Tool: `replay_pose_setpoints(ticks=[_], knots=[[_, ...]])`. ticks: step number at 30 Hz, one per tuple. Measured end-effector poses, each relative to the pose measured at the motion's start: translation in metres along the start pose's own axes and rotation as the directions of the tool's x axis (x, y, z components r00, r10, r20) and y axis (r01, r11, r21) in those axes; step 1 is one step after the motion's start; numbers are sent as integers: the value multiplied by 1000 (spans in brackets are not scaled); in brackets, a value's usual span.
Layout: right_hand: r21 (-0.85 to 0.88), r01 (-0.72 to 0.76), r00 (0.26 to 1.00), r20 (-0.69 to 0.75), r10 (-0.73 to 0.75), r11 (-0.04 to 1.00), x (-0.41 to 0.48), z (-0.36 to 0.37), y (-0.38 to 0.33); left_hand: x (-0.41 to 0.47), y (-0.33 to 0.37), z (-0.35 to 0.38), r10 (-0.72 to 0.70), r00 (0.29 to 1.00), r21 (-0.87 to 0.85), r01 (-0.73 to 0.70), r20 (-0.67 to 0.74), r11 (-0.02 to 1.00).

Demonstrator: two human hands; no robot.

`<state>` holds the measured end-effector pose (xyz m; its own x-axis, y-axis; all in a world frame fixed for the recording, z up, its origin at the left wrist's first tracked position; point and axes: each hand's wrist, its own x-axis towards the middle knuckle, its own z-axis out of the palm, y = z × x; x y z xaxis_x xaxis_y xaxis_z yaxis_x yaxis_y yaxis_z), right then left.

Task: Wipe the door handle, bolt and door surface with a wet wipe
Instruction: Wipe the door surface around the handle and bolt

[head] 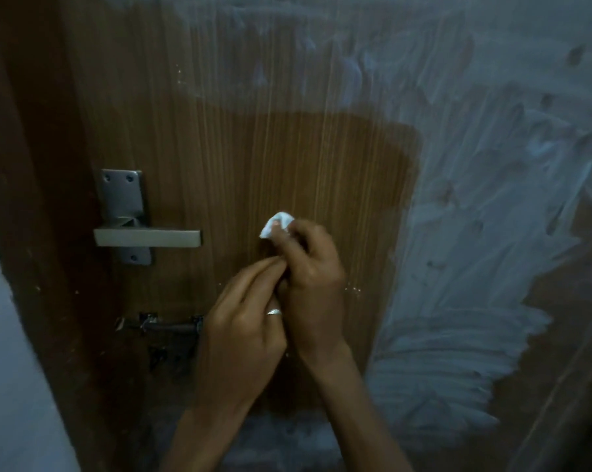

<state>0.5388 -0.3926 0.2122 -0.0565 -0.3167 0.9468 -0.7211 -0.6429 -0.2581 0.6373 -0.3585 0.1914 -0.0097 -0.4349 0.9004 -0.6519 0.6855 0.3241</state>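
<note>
A brown wooden door (287,148) fills the view. Its silver lever handle (148,238) sits on a metal plate at the left. Below it a dark sliding bolt (165,327) is partly hidden by my left hand. My right hand (308,267) pinches a small crumpled white wet wipe (276,224) in front of the door, right of the handle. My left hand (243,328), with a ring on one finger, touches the right hand from below, its fingertips at the wipe's lower part. Whether the left hand grips the wipe is hidden.
Wet, pale smear streaks (475,233) cover the door's right side and top. The dark door frame (32,199) runs down the left, with a pale wall (8,369) beside it.
</note>
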Motion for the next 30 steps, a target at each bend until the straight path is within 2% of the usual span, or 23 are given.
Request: replay_pose_setpoints(ticks=[4,9,13,15,17,22,24,27,30], knots=[[-6,52,982,180,-50,999,-25,31,-25,-27,-25,-23,-154,987,60,156,-32,986],[-92,131,967,231,-107,987,-26,36,-30,-47,-23,-29,-251,967,22,253,-45,967],[-76,-14,992,128,24,997,-22,13,-2,-56,6,-9,-226,974,-74,227,15,971],[-130,-63,997,-44,58,990,-16,-5,12,-60,21,1,-166,982,-141,177,87,974],[-221,-40,983,-184,-1,975,-15,-17,24,-66,32,11,-107,980,-209,141,166,968],[-242,-114,968,-246,53,964,-30,-9,22,-85,26,17,-64,971,-197,111,230,974],[-247,-93,976,-214,39,965,-33,3,12,-90,12,10,-74,972,-157,111,222,981],[-140,-14,1000,-17,11,990,-41,29,-7,-93,-7,-2,-95,982,-116,115,164,986],[-93,68,993,104,-58,993,-51,60,-32,-102,-25,-16,-204,974,-77,212,100,974]])
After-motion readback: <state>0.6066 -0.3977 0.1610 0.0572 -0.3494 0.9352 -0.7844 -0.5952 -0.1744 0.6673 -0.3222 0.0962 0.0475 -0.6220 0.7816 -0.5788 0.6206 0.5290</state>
